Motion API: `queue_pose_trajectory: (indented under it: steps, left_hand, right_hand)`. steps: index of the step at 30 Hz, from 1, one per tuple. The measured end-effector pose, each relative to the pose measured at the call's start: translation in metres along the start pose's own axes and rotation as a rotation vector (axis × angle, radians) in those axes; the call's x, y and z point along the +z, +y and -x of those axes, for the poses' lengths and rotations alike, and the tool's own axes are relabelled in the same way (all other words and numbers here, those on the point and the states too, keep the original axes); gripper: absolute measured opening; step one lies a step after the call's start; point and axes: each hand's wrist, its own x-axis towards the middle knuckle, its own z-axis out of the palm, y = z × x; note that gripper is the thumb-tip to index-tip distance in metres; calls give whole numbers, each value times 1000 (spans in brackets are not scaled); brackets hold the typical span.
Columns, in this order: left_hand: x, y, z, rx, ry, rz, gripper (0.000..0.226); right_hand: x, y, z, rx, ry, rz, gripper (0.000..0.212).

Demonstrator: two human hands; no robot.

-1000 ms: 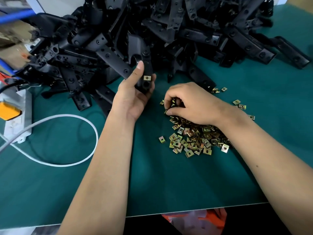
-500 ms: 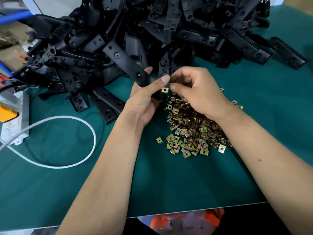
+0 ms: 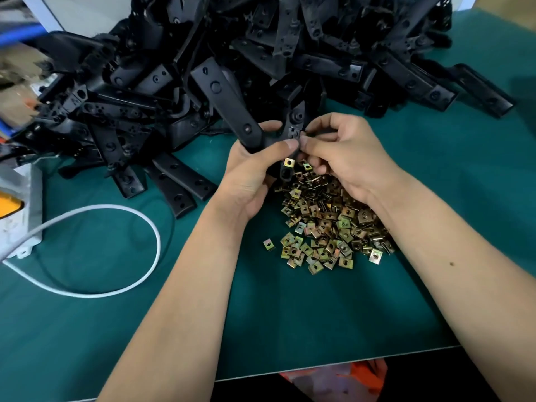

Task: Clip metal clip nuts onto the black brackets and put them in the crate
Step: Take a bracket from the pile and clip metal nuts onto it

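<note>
green table mat (image 3: 304, 320) underneath everything, reaching to the near edge. across its far side, a great heap of black brackets (image 3: 290, 47), tumbled over one another, some spilling forward onto the mat at the left. at the left edge, a white and grey box (image 3: 20, 210) with an orange patch, and a white cable (image 3: 139, 274) looping from it across the mat.

nearer the middle, a pile of metal clip nuts (image 3: 324, 227), brassy and square, lying loose on the mat just in front of the heap, partly under the right forearm; one stray nut (image 3: 269, 245) just apart from the pile on its left.

above the pile, left hand (image 3: 252, 172) curled round a held bracket (image 3: 223, 103), thumb laid across its lower end, long flat arm of the part slanting up and left over the heap. one fitted clip nut (image 3: 289, 162) already seated on the lower tab of that part.

right hand (image 3: 345, 152) meeting it from the right, thumb and forefinger pinched tight at the bracket's edge, touching the left thumb tip. whatever sits in that pinch hidden by the fingertips: cannot tell.
</note>
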Motion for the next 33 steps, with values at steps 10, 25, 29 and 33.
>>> queue_pose_trajectory:
  steps: [10,25,29,33]
  left_hand:
    - [6,-9,-7,73,183,-73,33]
    - [-12,7,-1,-75,112,-57,22]
    - [-12,8,-1,-76,112,-41,21]
    - [-12,7,0,-94,87,-74,23]
  right_hand:
    - [12,7,3,-104,153,113,21]
    - [11,2,10,-192,-29,396,14]
    - [14,3,10,-114,-52,217,13]
    - [4,0,4,17,67,-93,17]
